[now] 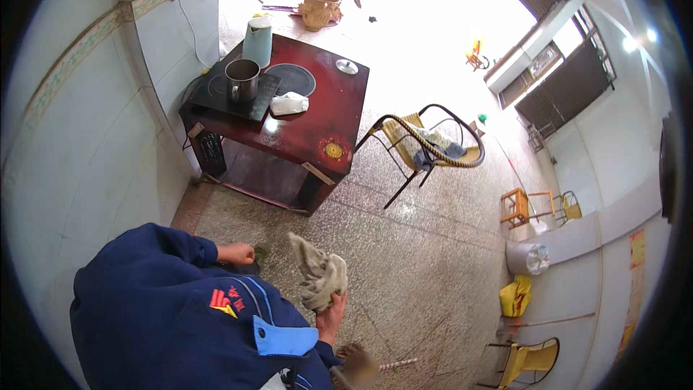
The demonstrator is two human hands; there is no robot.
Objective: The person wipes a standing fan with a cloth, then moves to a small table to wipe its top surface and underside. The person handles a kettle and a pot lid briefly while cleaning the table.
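My right hand (331,318) grips a crumpled grey-beige cloth (320,276), which hangs out over the speckled floor. Nearer the wall, my left hand (236,253) is loosely curled in front of my dark blue jacket; whether it holds anything does not show clearly. Ahead stands a dark red table (330,92). On it are a metal mug (242,80) on a black induction cooker (216,98), a pale blue electric kettle (259,43), a round dark plate (296,80), a white crumpled packet (289,103) and a metal lid (346,66).
A yellow woven armchair (400,138) with cloths on its seat stands right of the table. Along the right wall are a wooden stool (514,208), a bin (520,258), a yellow bag (515,296) and another chair (522,363). Close by my right arm is a person's head, blurred.
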